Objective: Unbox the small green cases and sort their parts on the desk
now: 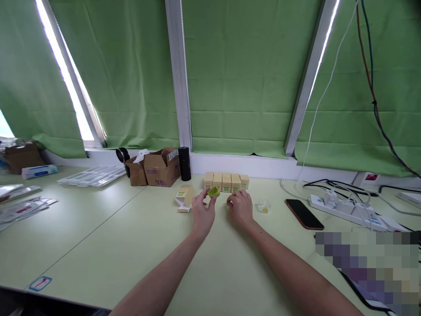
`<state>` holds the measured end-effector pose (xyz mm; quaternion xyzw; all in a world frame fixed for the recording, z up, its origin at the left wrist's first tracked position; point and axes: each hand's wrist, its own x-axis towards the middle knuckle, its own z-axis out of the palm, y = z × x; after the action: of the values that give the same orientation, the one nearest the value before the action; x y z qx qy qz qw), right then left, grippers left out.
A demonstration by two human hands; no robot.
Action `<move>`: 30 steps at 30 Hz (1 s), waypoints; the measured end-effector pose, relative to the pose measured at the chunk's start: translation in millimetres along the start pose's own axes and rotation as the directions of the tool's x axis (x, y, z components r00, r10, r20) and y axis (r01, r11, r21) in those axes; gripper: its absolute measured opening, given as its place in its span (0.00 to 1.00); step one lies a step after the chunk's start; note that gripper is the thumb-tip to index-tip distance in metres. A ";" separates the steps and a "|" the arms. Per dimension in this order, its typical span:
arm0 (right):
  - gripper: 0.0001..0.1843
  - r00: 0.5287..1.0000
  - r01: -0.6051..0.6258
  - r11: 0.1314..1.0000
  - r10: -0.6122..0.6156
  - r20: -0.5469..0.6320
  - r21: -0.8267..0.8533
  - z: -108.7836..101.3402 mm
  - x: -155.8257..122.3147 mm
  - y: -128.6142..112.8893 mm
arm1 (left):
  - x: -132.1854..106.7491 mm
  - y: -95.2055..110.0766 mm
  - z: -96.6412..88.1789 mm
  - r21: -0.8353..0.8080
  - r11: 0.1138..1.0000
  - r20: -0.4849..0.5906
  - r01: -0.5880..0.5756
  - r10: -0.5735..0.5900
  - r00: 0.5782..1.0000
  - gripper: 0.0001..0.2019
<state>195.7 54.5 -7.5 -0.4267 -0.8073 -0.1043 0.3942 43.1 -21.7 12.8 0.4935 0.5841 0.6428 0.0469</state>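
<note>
My left hand (203, 213) pinches a small green jar (213, 192) between thumb and fingers, held just above the pale green table (98, 237). My right hand (241, 207) rests on the table beside it with its fingers curled down; whether it holds anything is hidden. Just behind both hands stands a row of several small beige boxes (226, 182) with green labels. An opened beige box (184, 198) lies on its side to the left of my left hand.
A small clear dish (263, 206) with something yellow sits right of my right hand, then a dark phone (304, 213) and a white power strip (342, 210) with cables. Brown cardboard boxes (158, 167), a black cylinder (184, 163) and clear trays (94, 175) stand at back left.
</note>
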 end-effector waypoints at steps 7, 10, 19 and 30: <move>0.11 0.998 0.016 0.998 -0.013 0.054 -0.062 17.6 5.0 -9.2 | -1.1 -2.6 1.7 0.004 1.000 0.014 0.012 -0.012 1.000 0.17; 0.11 0.999 -0.002 0.996 0.006 0.045 -0.084 16.7 3.1 -9.9 | -1.5 -1.9 1.9 -0.024 1.000 0.009 0.004 -0.004 1.000 0.15; 0.10 0.981 0.167 0.985 -0.160 0.112 -0.055 -19.2 -39.0 -17.7 | -1.1 9.6 2.6 -0.228 0.940 0.112 0.254 -0.234 0.966 0.19; 0.09 0.975 0.056 0.994 -0.075 0.209 0.093 -51.8 -66.3 -20.4 | -8.5 24.6 2.7 -0.616 0.408 0.591 0.674 -0.327 0.738 0.20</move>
<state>229.9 -24.5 -17.6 -0.3910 -0.8622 -0.0359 0.3201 62.0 -32.9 26.9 0.3272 0.3301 0.6778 0.5697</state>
